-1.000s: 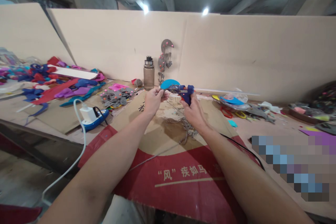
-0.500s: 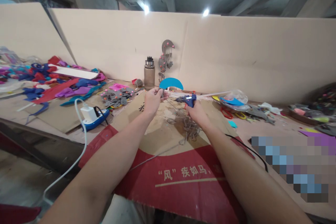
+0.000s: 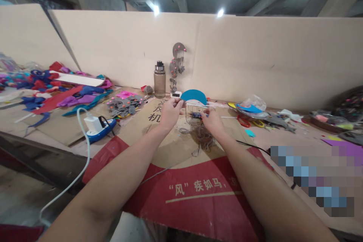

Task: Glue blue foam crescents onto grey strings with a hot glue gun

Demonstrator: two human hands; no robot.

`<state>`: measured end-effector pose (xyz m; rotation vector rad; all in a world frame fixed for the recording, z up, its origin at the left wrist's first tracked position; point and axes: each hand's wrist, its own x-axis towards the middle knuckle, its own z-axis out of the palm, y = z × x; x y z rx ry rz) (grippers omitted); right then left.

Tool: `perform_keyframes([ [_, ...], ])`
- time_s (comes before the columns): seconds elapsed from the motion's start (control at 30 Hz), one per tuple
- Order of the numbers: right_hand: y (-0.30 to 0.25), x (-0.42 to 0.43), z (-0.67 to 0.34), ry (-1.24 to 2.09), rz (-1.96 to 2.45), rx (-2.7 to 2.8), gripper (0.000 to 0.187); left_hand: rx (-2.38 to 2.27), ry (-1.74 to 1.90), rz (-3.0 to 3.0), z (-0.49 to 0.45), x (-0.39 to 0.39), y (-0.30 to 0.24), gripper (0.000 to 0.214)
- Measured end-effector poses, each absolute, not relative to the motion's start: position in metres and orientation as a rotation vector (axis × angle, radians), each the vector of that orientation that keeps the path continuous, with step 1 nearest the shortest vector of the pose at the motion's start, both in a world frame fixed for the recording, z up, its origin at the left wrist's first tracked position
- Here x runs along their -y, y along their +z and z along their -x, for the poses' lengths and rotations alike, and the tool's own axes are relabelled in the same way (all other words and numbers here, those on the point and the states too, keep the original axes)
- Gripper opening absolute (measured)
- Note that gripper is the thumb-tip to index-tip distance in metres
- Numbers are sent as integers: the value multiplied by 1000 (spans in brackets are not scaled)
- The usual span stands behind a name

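A blue felt half-disc (image 3: 194,97) stands over the middle of the cardboard, its curved side up. My left hand (image 3: 171,113) is closed, pinching its left corner between thumb and fingers. A thin pale strand runs along the straight lower edge towards my right hand (image 3: 212,120), whose fingertips are pinched together at the strand's right end. Just below these fingers is the blue glue gun (image 3: 196,115), at a small wire rack; my right hand partly hides it. A loose tangle of grey yarn (image 3: 204,135) lies under my right hand.
Red-printed cardboard (image 3: 198,196) covers the work surface. Leftward are a blue power strip (image 3: 99,131) with a white cable, grey felt pieces (image 3: 124,105) and colourful scraps. A bottle (image 3: 160,81) stands at the back. Scissors (image 3: 243,121) and a bagged dish (image 3: 252,109) lie to the right.
My right hand has let go of the glue gun, which now sits lower at the wire rack, and pinches beside the felt. The blue half-disc has shifted right and slightly down.
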<state>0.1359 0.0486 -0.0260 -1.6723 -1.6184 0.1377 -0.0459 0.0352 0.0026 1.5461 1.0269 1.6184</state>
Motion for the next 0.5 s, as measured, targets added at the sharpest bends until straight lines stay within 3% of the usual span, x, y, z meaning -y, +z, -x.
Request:
perform_keyframes([
  [0.1,-18,-39,-108,441,1234,1574,16,-1199,1692,-1725,49,-34,4,13],
  [0.27,-11,-23,-74,1084,891,1214,43,-1217,1791,-1770,50,-30,8,11],
  [0.37,-6,-17,-68,1192,779,1095,51,-1189,1792,-1761,49,-28,8,9],
  [0.5,1,-17,-70,1134,779,1054,36,-1110,1730,-1700,46,-26,6,10],
])
